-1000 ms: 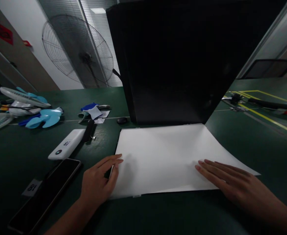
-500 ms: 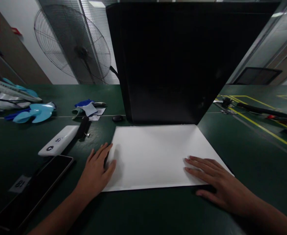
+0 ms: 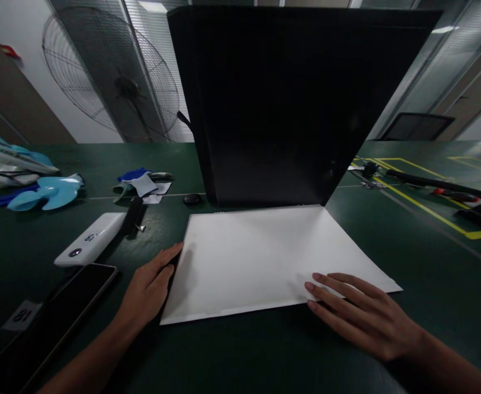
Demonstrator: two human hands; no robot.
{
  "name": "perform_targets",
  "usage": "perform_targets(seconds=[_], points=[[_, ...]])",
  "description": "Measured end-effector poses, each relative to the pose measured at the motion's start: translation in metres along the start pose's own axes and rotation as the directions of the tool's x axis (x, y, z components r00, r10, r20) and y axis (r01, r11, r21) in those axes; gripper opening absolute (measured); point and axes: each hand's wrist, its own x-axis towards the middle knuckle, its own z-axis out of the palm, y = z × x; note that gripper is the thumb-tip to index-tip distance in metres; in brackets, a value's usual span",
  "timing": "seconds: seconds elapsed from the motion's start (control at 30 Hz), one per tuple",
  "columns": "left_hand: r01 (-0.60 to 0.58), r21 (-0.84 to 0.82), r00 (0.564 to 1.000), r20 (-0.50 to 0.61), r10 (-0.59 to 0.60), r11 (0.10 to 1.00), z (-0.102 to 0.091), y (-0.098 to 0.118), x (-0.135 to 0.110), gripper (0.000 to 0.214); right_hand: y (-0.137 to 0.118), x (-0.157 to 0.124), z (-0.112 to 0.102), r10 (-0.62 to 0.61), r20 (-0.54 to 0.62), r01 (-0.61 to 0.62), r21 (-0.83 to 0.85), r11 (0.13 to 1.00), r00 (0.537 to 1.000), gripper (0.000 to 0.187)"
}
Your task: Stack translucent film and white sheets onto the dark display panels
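Observation:
A flat white board or sheet (image 3: 248,257) lies on the green table in front of me. At its far edge stands a large black panel (image 3: 289,109), leaning back like a raised lid; I cannot tell whether the two are joined. My left hand (image 3: 145,290) rests along the board's left edge, fingers stretched forward, thumb beside them. My right hand (image 3: 359,309) lies over the near right edge with fingers spread, fingertips on or just above the white surface. The right thumb is hidden. Neither hand grasps anything that I can see.
On the left lie a smartphone (image 3: 59,317), a white handheld device (image 3: 90,238) and a black clip (image 3: 133,219). Farther back are cloth pieces (image 3: 144,183) and blue fan blades (image 3: 51,191). A black rod-like tool (image 3: 437,180) lies at right. A wire fan (image 3: 112,76) stands behind.
My left hand has drawn back from over the board to its left edge. My right hand has shifted to the near edge, its thumb now out of sight. The board looks slightly turned.

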Motion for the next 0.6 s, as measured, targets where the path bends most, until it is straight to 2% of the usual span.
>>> perform_targets(seconds=[0.13, 0.27, 0.37, 0.47, 0.6], points=[[-0.018, -0.101, 1.000, -0.011, 0.017, 0.995, -0.001, -0.002, 0.001, 0.049, 0.003, 0.001, 0.005, 0.050, 0.007, -0.050, -0.037, 0.998, 0.999, 0.038], [-0.050, -0.028, 0.999, -0.001, 0.050, 0.998, 0.000, -0.002, 0.002, 0.047, 0.007, -0.008, 0.007, 0.060, 0.035, -0.058, -0.058, 0.997, 0.998, 0.038], [-0.065, 0.034, 0.998, 0.002, 0.065, 0.997, 0.000, -0.001, 0.003, 0.047, 0.007, -0.013, 0.003, 0.071, -0.015, -0.071, -0.043, 0.997, 0.997, 0.040], [-0.073, 0.031, 0.997, 0.029, 0.072, 0.997, 0.000, 0.003, 0.001, 0.044, 0.008, -0.014, -0.005, 0.145, -0.088, -0.147, -0.009, 0.989, 0.985, 0.047], [-0.226, 0.032, 0.972, 0.081, 0.223, 0.974, -0.001, 0.007, -0.004, 0.059, 0.013, -0.019, -0.009, 0.240, -0.124, -0.241, 0.003, 0.971, 0.963, 0.053]])
